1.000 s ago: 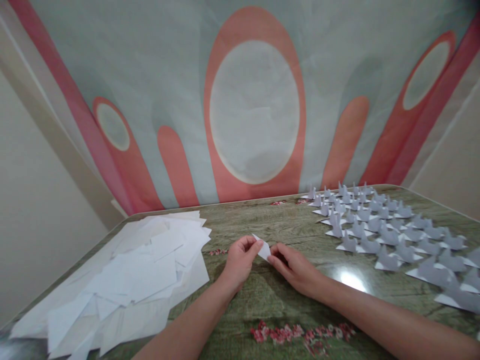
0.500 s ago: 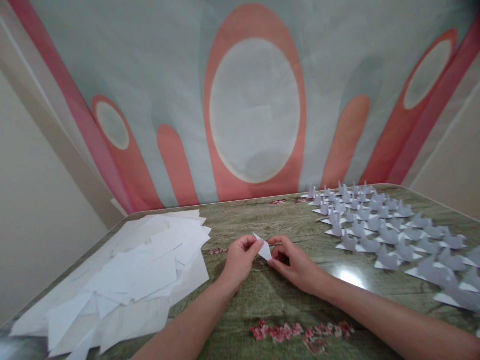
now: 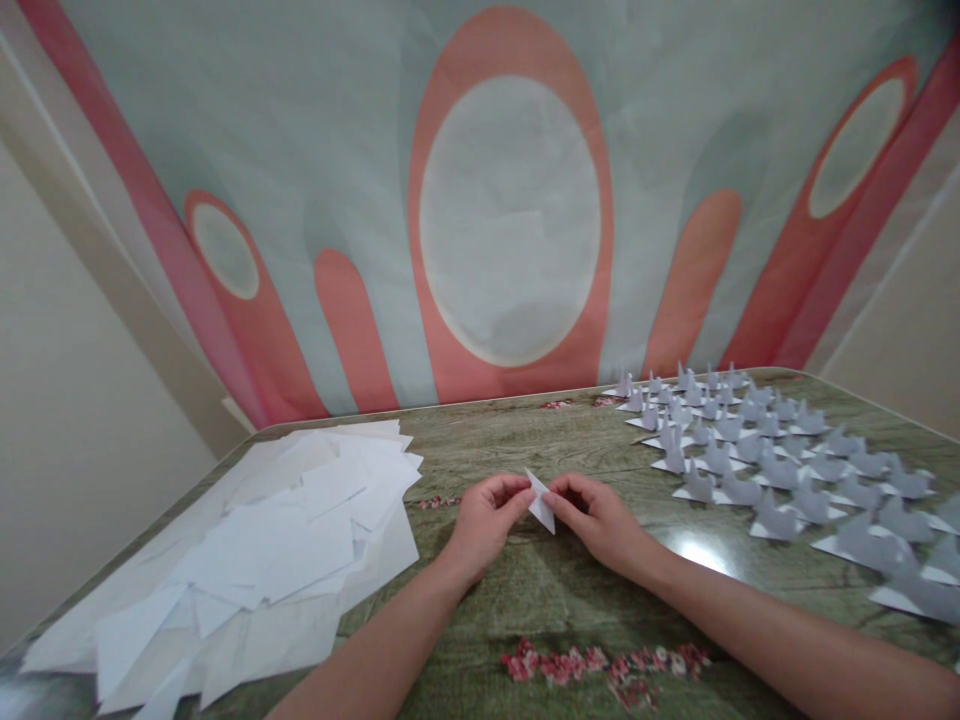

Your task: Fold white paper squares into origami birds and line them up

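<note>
A small piece of folded white paper (image 3: pixel 543 514), a narrow pointed diamond in outline, is held up above the middle of the table. My left hand (image 3: pixel 486 515) pinches its left side between thumb and fingers. From the other side my right hand (image 3: pixel 594 512) grips it too, thumb and forefinger closed on the paper close to the left thumb. One tip of the paper points up and away, the other down toward me. The finer creases are too small to make out.
Loose white paper sheets (image 3: pixel 277 545) lie in an overlapping pile on the left. Several rows of folded paper birds (image 3: pixel 772 465) stand on the right. The wood-patterned table (image 3: pixel 465 640) has printed pink flowers and ends at a patterned backdrop (image 3: pixel 510 220).
My right hand has closed its thumb and forefinger on the paper's right side. The paper has shifted slightly right and turned, now looking narrower. My left hand keeps its pinch.
</note>
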`<control>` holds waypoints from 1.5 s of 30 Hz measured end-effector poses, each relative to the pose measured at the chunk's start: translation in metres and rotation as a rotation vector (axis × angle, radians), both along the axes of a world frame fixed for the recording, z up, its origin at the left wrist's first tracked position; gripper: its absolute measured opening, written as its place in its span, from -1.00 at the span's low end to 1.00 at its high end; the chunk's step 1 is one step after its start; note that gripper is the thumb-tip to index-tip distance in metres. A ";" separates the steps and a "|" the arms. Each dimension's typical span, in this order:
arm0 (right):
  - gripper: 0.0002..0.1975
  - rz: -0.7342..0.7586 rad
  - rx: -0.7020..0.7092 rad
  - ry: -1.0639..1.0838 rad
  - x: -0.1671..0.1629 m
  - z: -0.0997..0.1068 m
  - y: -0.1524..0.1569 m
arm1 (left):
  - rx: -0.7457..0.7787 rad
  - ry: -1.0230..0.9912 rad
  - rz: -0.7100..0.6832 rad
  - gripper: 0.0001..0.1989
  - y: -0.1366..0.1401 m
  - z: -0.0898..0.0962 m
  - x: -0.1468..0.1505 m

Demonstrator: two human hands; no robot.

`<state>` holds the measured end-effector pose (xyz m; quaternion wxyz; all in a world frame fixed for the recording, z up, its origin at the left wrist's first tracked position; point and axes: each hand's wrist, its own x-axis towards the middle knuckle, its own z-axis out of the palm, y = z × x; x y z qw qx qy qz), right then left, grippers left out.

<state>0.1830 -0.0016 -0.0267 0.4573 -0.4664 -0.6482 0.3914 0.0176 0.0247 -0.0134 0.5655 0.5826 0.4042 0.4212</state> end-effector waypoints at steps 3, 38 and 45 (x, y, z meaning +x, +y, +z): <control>-0.73 -0.033 -0.058 0.084 0.003 -0.001 0.004 | 0.027 0.014 0.031 -0.76 0.000 0.000 -0.001; -0.67 0.063 -0.107 0.063 0.002 0.009 0.000 | 0.089 0.040 -0.003 -0.76 -0.004 -0.006 0.001; -0.65 0.004 -0.135 0.154 0.002 0.001 0.004 | 0.193 0.069 -0.134 -0.69 -0.009 0.005 -0.002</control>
